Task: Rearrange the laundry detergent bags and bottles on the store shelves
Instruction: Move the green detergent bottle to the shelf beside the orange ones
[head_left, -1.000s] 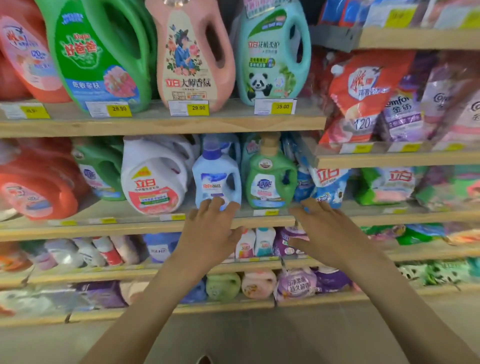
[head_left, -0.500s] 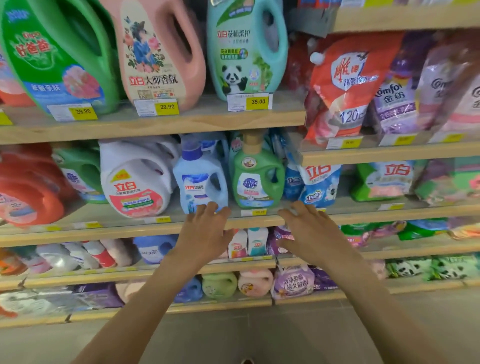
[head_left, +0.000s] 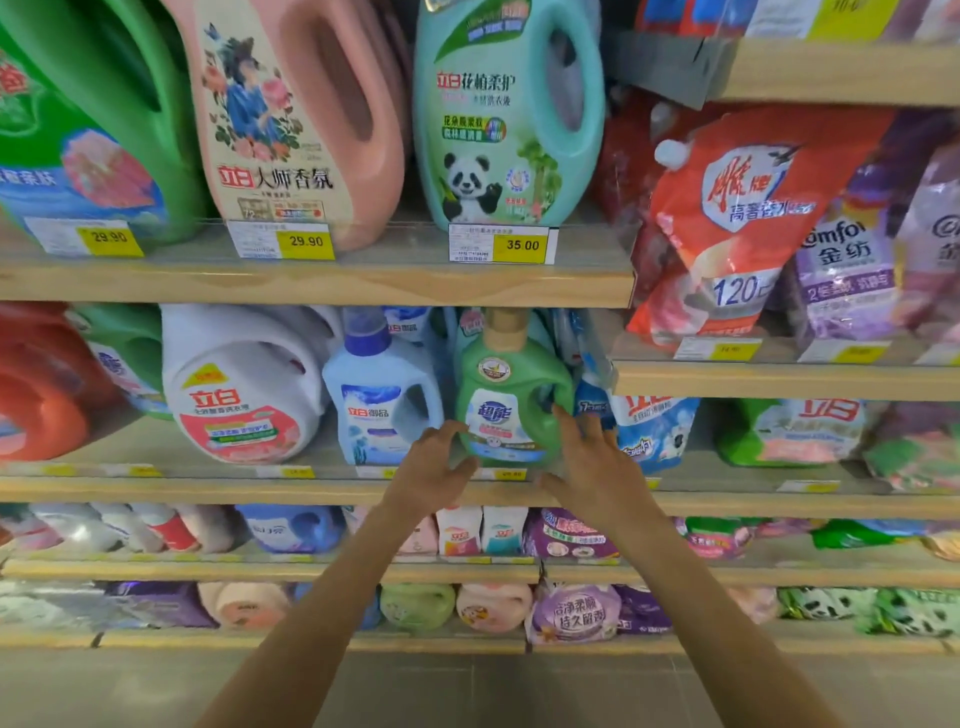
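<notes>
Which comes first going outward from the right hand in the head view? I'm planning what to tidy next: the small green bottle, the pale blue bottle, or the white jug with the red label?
1. Small green bottle, at the right hand's fingertips.
2. Pale blue bottle, one spot further left.
3. White jug, further left again on that shelf.

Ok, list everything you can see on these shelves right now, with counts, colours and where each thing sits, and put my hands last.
Large jugs: three, green, pink, teal; top shelf.
Price tags: yellow, along shelf edges.
Red jug: one, second shelf, far left.
White jug: one, second shelf.
Blue bottle: one, light blue, second shelf centre.
Green bottle: one, beside the blue bottle.
Refill bags: red, purple; right upper shelf.
Small bottles and pouches: several, mixed colours, lower shelves, blurred.
Left hand: open, by green bottle's base.
Right hand: open, fingers at green bottle's right side.
</notes>
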